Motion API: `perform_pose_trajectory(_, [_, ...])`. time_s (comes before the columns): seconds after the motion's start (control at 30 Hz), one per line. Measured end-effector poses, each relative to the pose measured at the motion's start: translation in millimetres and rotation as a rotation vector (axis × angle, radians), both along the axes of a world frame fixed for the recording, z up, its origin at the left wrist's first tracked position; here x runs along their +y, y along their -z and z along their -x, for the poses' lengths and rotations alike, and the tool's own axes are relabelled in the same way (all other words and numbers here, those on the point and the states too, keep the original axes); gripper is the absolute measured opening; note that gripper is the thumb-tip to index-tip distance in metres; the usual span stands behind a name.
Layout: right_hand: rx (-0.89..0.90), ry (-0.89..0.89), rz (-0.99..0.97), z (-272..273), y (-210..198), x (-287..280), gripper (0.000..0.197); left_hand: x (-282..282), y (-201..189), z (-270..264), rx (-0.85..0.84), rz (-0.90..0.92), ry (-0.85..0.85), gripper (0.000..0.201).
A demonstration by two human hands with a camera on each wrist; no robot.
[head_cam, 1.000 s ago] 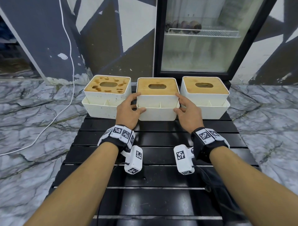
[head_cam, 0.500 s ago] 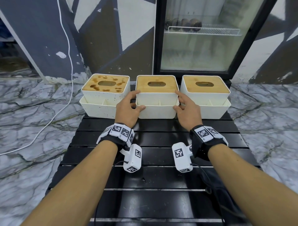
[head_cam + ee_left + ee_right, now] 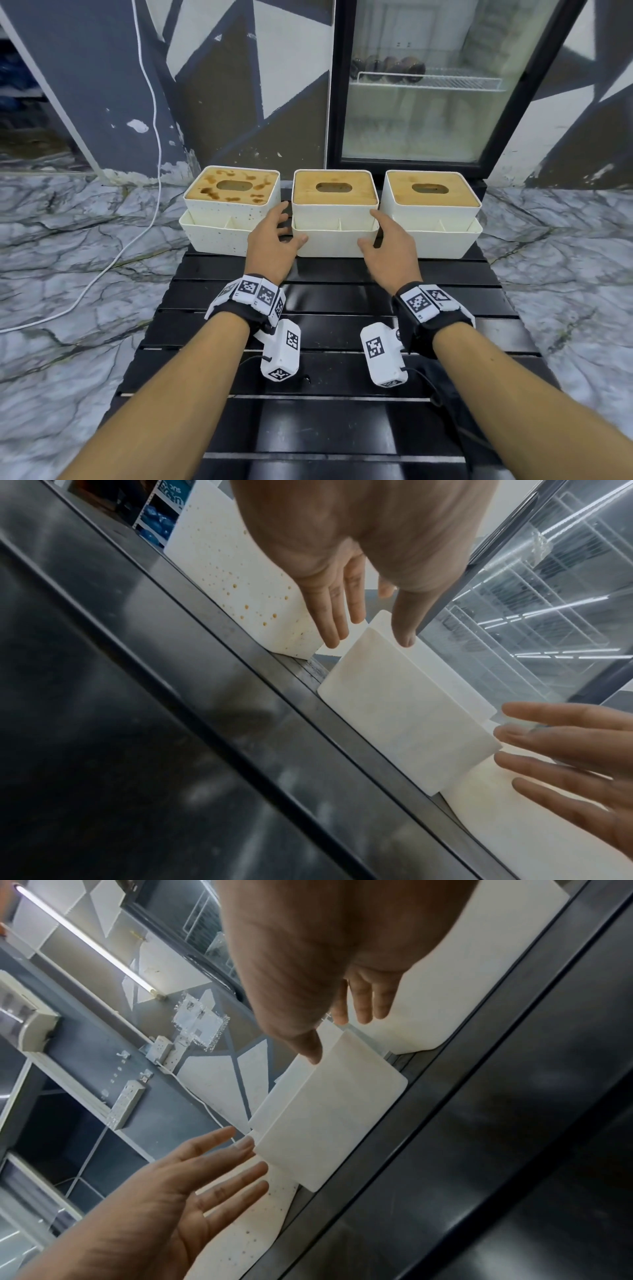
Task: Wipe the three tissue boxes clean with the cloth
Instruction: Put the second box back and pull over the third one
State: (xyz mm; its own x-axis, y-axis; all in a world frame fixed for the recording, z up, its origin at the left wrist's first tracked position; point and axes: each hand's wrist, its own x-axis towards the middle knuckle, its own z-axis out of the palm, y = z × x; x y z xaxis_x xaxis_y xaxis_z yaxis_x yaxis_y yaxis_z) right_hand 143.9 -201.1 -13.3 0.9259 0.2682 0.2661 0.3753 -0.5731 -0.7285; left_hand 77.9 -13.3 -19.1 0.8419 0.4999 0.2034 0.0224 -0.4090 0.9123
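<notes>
- Three white plastic tissue boxes with wooden lids in a row at far edge of black slatted table [image 3: 325,342].
- Left box [image 3: 230,209] stained brown; middle box [image 3: 335,212] and right box [image 3: 431,212] with clean-looking lids.
- Left hand [image 3: 270,240] and right hand [image 3: 390,250] beside middle box, fingers straight and spread, holding nothing.
- Cloth not visible.

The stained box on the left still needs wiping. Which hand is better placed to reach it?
Left, probably. The left hand sits in the gap beside the stained box, while the right hand is on the far side of the middle box. Both are open; no cloth shows.
</notes>
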Motion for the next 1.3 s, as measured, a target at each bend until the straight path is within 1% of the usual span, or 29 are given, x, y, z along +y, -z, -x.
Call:
perform_pose_trajectory(0.13, [-0.059, -0.018, 0.043, 14.3, -8.2, 8.5, 0.051, 3.3, -8.4, 13.5, -0.020, -0.037, -0.041, 0.057])
perform_pose_trajectory(0.27, [-0.106, -0.053, 0.052, 24.7, -18.7, 27.2, 0.051, 21.7, -18.6, 27.2, -0.058, -0.106, -0.103, 0.049])
perform_pose_trajectory(0.4, [-0.142, -0.094, 0.074, 30.1, -24.9, 55.5, 0.050, 50.7, -26.3, 40.4, -0.074, -0.162, -0.132, 0.049])
perform_pose_trajectory(0.53, [-0.147, -0.104, 0.076, 33.3, -24.9, 86.1, 0.050, 79.5, -29.2, 51.1, -0.052, -0.234, -0.157, 0.048])
perform_pose_trajectory(0.7, [-0.164, -0.166, 0.068, 38.8, -21.8, 124.3, 0.048, 114.8, -28.3, 55.4, -0.006, -0.316, -0.195, 0.052])
perform_pose_trajectory(0.83, [-0.117, -0.178, 0.040, 37.2, -14.2, 148.2, 0.059, 137.7, -21.9, 50.5, 0.047, -0.248, -0.153, 0.072])
perform_pose_trajectory(0.97, [-0.034, -0.171, -0.034, 33.7, -6.9, 161.6, 0.063, 153.5, -16.2, 41.1, 0.163, -0.213, -0.091, 0.085])
perform_pose_trajectory(1.03, [0.011, -0.186, -0.060, 29.8, -1.2, 167.3, 0.067, 159.9, -11.7, 37.5, 0.187, -0.172, -0.047, 0.091])
perform_pose_trajectory(1.1, [0.044, -0.199, -0.071, 25.5, 3.8, 172.0, 0.073, 163.3, -9.4, 36.6, 0.191, -0.133, -0.007, 0.090])
perform_pose_trajectory(1.23, [0.059, -0.193, -0.057, 21.2, 9.8, 177.0, 0.079, 164.7, -7.5, 35.9, 0.164, -0.109, 0.045, 0.079])
perform_pose_trajectory(1.3, [0.055, -0.177, -0.048, 19.8, 12.5, 177.5, 0.079, 166.1, -7.0, 35.6, 0.157, -0.089, 0.044, 0.081])
